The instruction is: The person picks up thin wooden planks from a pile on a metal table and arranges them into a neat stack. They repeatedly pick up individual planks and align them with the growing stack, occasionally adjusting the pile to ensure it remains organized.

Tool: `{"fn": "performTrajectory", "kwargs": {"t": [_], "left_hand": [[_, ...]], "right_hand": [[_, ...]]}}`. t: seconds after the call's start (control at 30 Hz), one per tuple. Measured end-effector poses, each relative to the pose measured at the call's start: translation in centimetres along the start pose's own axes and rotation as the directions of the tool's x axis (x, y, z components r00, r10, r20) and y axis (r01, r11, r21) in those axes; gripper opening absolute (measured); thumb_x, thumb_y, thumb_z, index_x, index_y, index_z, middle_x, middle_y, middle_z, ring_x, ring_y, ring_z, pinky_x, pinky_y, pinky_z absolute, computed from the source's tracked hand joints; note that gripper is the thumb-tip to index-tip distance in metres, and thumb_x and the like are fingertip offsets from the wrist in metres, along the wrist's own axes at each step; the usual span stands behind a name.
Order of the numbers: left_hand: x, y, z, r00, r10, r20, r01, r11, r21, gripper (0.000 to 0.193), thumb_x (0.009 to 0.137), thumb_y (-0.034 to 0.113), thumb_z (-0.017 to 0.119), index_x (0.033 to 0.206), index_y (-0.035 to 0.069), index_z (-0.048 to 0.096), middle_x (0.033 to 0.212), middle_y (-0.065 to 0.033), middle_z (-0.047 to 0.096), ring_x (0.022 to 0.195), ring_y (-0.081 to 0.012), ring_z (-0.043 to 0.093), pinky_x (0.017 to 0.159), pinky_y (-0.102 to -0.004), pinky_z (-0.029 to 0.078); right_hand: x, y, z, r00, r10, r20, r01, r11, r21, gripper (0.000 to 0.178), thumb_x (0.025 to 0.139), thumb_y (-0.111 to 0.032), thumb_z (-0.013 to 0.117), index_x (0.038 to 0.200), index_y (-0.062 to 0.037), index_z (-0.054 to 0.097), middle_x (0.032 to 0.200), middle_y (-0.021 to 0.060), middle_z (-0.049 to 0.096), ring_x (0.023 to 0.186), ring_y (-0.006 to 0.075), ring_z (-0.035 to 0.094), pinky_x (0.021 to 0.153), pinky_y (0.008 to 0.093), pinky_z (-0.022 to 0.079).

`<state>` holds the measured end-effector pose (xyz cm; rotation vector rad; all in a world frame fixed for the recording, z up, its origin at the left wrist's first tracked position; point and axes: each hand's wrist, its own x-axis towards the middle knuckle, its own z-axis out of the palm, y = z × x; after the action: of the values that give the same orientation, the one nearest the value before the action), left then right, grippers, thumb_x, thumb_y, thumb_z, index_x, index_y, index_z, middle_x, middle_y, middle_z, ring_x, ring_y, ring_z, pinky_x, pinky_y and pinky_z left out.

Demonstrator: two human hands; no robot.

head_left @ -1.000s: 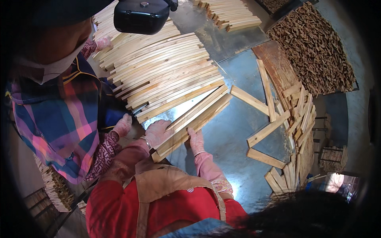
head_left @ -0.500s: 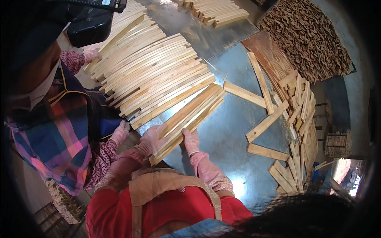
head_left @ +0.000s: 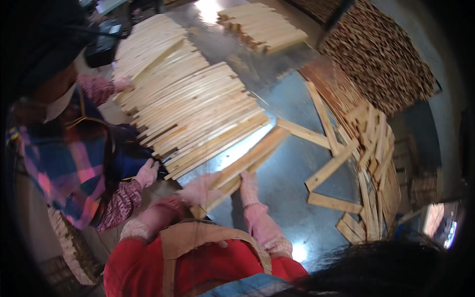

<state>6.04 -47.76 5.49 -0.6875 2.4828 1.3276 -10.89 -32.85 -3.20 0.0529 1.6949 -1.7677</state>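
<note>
Both my hands wear pale pink gloves and grip a small bundle of wooden strips [head_left: 257,151], which slants up to the right over the blue-grey metal table [head_left: 277,198]. My left hand [head_left: 202,189] closes on the bundle's left side near its lower end. On the right side, my right hand [head_left: 248,187] presses against it, fingers partly hidden and blurred. A wide row of strips [head_left: 198,114] lies side by side just beyond, apart from the bundle.
At the left, a co-worker in a plaid apron [head_left: 74,183] has gloved hands by the row. Loose strips [head_left: 331,166] and a jumbled heap [head_left: 373,143] lie right. Another stack [head_left: 262,27] stands at the far side, near a large pile of short wood pieces [head_left: 381,54].
The bundle in my hands has come nearer to me, widening the gap between it and the row. The strips in it look blurred by motion. The view has shifted slightly.
</note>
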Motion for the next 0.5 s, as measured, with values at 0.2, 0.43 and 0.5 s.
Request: {"fn": "performTrajectory", "kwargs": {"t": [0.2, 0.43, 0.5], "left_hand": [[6.5, -7.0, 7.8, 0.962, 0.14, 0.235, 0.035, 0.79, -0.612, 0.12, 0.085, 0.054, 0.087, 0.171, -0.002, 0.023, 0.164, -0.0256, 0.046, 0.151, -0.0333, 0.045, 0.126, -0.039, 0.034], [1.5, -0.3, 2.0, 0.988, -0.076, 0.136, 0.08, 0.996, -0.029, 0.105, 0.079, 0.037, 0.085, 0.165, 0.004, 0.032, 0.131, -0.031, 0.069, 0.121, -0.0425, 0.07, 0.104, -0.0462, 0.054], [2.0, -3.5, 3.6, 0.991, -0.085, 0.101, 0.093, 0.992, -0.087, 0.094, 0.081, 0.03, 0.08, 0.162, 0.011, 0.036, 0.122, -0.027, 0.072, 0.113, -0.0398, 0.072, 0.097, -0.045, 0.057]], "right_hand": [[0.0, 3.3, -2.2, 0.992, -0.127, -0.016, 0.121, 0.97, -0.211, 0.062, 0.11, -0.035, 0.054, 0.156, 0.0062, 0.049, 0.148, 0.0199, 0.062, 0.134, 0.0301, 0.057, 0.116, 0.0382, 0.043], [1.8, 6.2, -1.6, 0.989, -0.068, 0.129, 0.08, 0.993, -0.089, 0.064, 0.111, -0.034, 0.05, 0.161, 0.0053, 0.041, 0.146, 0.0203, 0.061, 0.128, 0.0294, 0.057, 0.114, 0.0377, 0.043], [0.3, 5.5, 0.0, 0.98, -0.128, 0.15, 0.148, 0.98, -0.131, 0.064, 0.112, -0.034, 0.05, 0.161, 0.0049, 0.042, 0.142, 0.0191, 0.062, 0.124, 0.0286, 0.058, 0.111, 0.0383, 0.044]]}}
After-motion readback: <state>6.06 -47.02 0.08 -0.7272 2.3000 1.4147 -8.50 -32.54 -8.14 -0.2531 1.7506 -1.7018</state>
